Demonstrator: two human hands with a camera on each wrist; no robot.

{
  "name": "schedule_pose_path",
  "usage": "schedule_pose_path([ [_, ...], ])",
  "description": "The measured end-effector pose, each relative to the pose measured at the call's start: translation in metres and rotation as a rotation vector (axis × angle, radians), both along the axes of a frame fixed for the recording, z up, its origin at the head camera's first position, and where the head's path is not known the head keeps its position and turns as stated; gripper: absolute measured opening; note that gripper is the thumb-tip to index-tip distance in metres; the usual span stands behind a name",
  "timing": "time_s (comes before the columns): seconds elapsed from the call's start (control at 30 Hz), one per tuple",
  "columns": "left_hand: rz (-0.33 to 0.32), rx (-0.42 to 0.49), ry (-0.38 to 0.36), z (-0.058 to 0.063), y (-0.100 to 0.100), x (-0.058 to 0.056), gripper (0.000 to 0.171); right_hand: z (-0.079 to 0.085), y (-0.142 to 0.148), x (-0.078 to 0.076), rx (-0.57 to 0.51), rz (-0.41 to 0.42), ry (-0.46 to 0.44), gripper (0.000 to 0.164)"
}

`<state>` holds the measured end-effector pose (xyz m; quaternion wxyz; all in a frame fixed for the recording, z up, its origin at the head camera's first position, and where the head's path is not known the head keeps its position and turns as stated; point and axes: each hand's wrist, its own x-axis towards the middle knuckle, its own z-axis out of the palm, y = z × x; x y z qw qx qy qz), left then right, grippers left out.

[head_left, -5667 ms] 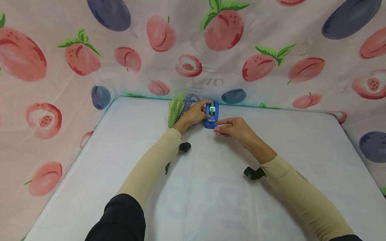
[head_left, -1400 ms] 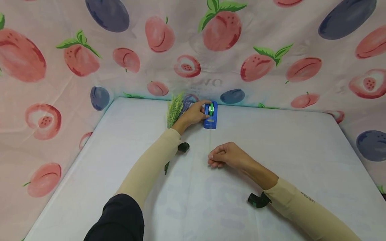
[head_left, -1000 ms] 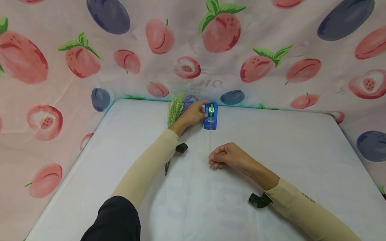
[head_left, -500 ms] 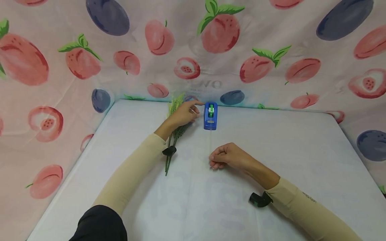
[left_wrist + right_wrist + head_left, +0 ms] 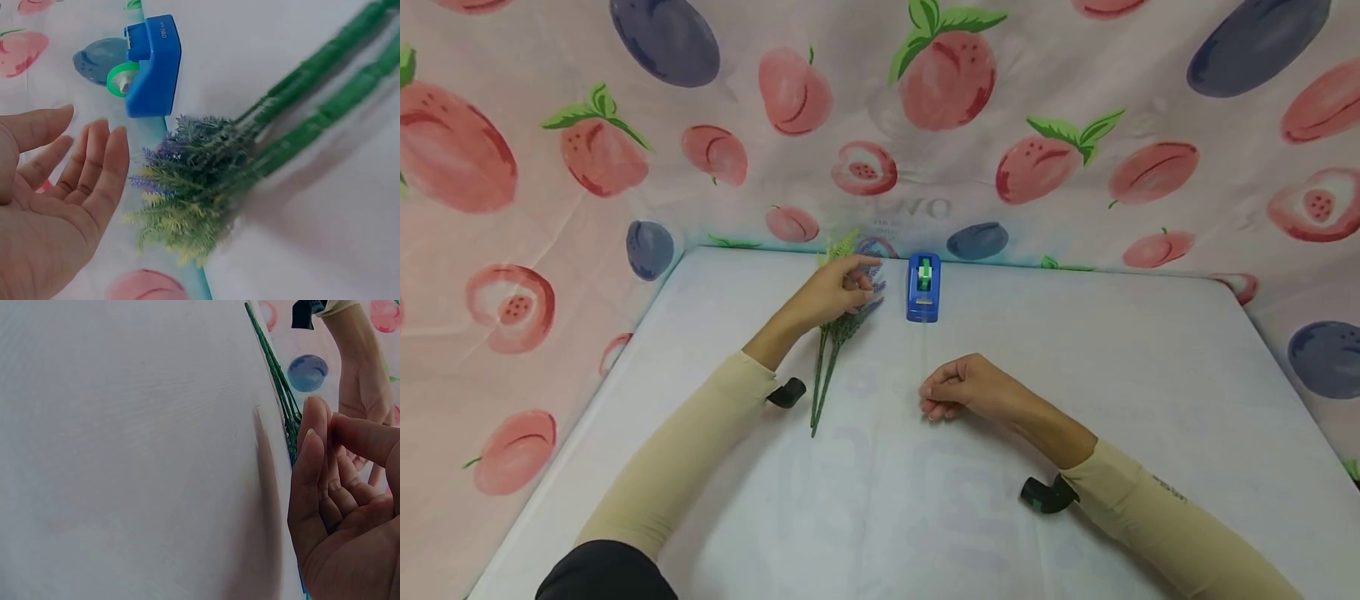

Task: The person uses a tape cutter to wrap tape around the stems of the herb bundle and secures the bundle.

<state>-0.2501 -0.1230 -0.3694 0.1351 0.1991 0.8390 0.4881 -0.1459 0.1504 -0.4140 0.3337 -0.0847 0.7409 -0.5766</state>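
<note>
A blue tape dispenser (image 5: pixel 923 287) with a green-cored roll stands near the back of the table. From its front a faint strip of clear tape (image 5: pixel 923 343) runs down toward my right hand (image 5: pixel 973 387), whose thumb and fingers pinch the strip's end. In the right wrist view the fingertips meet, but the tape cannot be made out there. My left hand (image 5: pixel 831 292) hovers over the heads of the artificial flowers (image 5: pixel 187 181), fingers relaxed and holding nothing. Purple and yellow-green blooms lie beyond it, and their green stems (image 5: pixel 822 392) point toward me.
The white tabletop (image 5: pixel 1112 375) ends at a backdrop (image 5: pixel 715 200) printed with peaches and dark plums. Black wrist cameras (image 5: pixel 787 392) hang under both forearms.
My right hand has drawn the tape toward me from the dispenser and then stayed still. My left hand has let go of the dispenser and moved left over the flowers.
</note>
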Motion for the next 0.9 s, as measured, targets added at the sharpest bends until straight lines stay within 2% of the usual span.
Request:
schedule_pose_path([
  [0.13, 0.013, -0.058, 0.03, -0.001, -0.009, 0.008, 0.054, 0.002, 0.0, 0.0, -0.003, 0.0, 0.0, 0.024],
  [0.47, 0.04, -0.118, 0.039, -0.004, -0.033, 0.028, 0.054, 0.0, 0.004, 0.0, -0.004, 0.004, 0.002, 0.024],
  [0.7, 0.031, -0.143, 0.052, -0.008, -0.049, 0.04, 0.052, 0.001, 0.006, 0.001, -0.007, 0.002, -0.004, 0.025],
  [0.9, -0.004, -0.13, 0.009, -0.011, -0.062, 0.049, 0.053, 0.003, 0.006, 0.001, -0.012, 0.005, 0.002, 0.025],
])
